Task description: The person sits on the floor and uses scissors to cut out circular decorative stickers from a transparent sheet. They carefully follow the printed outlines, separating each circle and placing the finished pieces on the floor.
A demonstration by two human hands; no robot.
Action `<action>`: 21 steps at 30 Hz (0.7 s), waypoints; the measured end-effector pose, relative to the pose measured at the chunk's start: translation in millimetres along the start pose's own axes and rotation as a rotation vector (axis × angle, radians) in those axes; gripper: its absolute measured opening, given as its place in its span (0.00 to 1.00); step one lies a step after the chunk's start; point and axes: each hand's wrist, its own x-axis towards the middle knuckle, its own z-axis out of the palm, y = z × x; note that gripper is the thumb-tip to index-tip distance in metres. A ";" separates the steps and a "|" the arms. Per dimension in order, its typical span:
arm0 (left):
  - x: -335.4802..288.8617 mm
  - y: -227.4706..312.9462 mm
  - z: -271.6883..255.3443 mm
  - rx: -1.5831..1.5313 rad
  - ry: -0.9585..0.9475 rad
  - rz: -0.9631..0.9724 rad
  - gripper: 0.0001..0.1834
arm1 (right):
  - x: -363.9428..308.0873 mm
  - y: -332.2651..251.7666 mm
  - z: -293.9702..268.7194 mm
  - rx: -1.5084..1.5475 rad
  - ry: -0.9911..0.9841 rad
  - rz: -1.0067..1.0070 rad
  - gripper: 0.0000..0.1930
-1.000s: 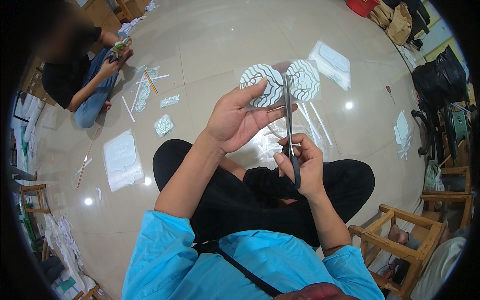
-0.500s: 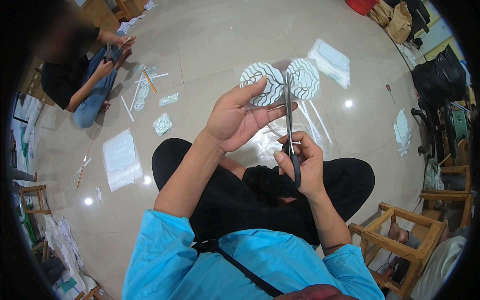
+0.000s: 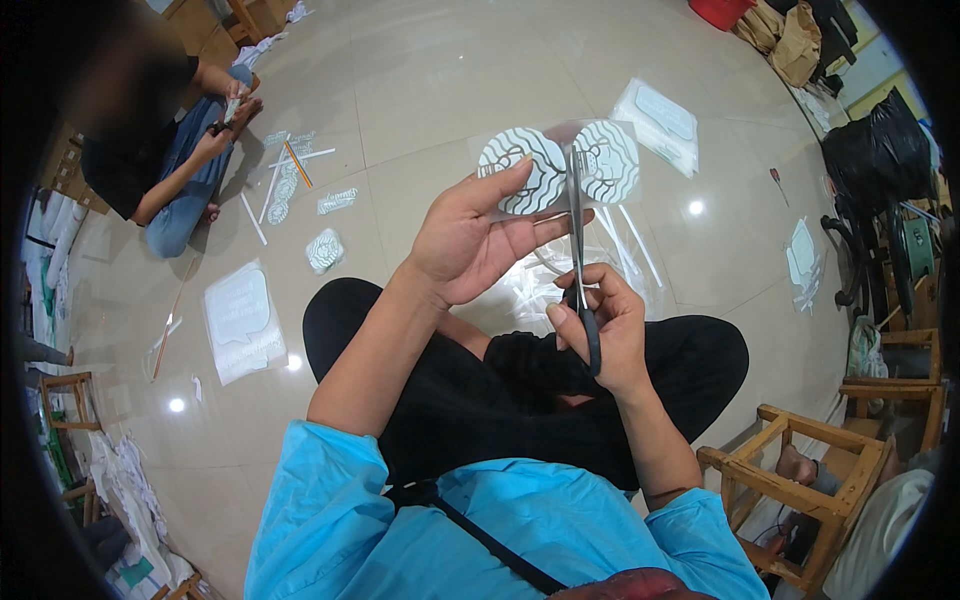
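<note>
My left hand [image 3: 462,238] is closed on a clear sheet bearing two round stickers with wavy pale-green and white patterns, its thumb lying over the left round sticker [image 3: 540,172] and its fingers beneath. To the right sits the other round sticker [image 3: 610,165] on the same sheet. My right hand [image 3: 618,328] grips scissors [image 3: 577,235] by their dark handles. Their blades point away from me, along the gap between the two stickers. Whether the blades have fully closed is hard to make out. Both hands are raised above my crossed legs.
Under the hands lies a pile of clear and white offcuts [image 3: 530,285]. Stacks of bagged white sheets [image 3: 243,320] rest on the floor. A patterned cut piece [image 3: 325,250] is at left. Another person [image 3: 170,180] sits far left with scissors. A wooden stool [image 3: 800,470] stands at right.
My hands, the sheet and the scissors stay almost in place, with only a tiny shift at the blades. At far left the other person's hands have moved closer together and lower.
</note>
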 end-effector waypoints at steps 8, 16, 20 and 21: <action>-0.1 -0.5 -0.5 0.017 -0.001 0.003 0.29 | 0.0 1.1 -0.3 -0.002 0.005 -0.003 0.18; -0.4 -1.3 -0.3 0.014 -0.003 0.009 0.28 | -0.7 -0.4 0.9 -0.014 0.030 0.025 0.16; -1.4 -3.6 0.9 0.023 0.016 -0.014 0.27 | -0.4 -2.2 1.4 0.010 0.028 0.017 0.16; -1.6 -5.0 1.3 0.022 0.024 -0.020 0.27 | -0.1 -2.3 1.6 0.016 0.033 0.010 0.16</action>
